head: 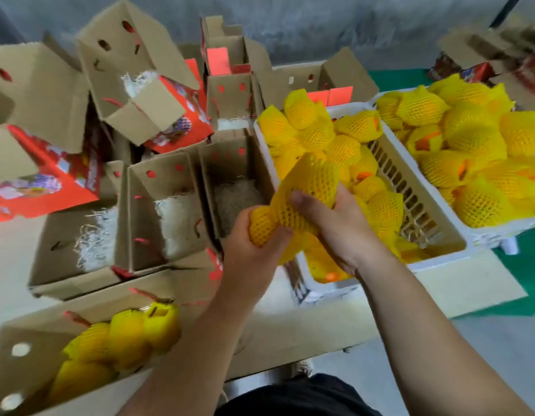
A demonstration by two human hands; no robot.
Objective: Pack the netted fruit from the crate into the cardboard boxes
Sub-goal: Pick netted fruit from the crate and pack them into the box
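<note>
- The left hand (257, 232) grips one netted fruit (261, 225) at frame centre; the right hand (329, 217) clasps another netted fruit (315, 183), just above the crate (410, 187) rim.
- Both fruits touch; one may slip while swinging toward the open cardboard boxes (230, 187) at centre-left.
- A loose foam net could slide off.

Left hand (254, 232) curled in a grip, right hand (329, 217) beside it — thumb pressed down, forearms converging
</note>
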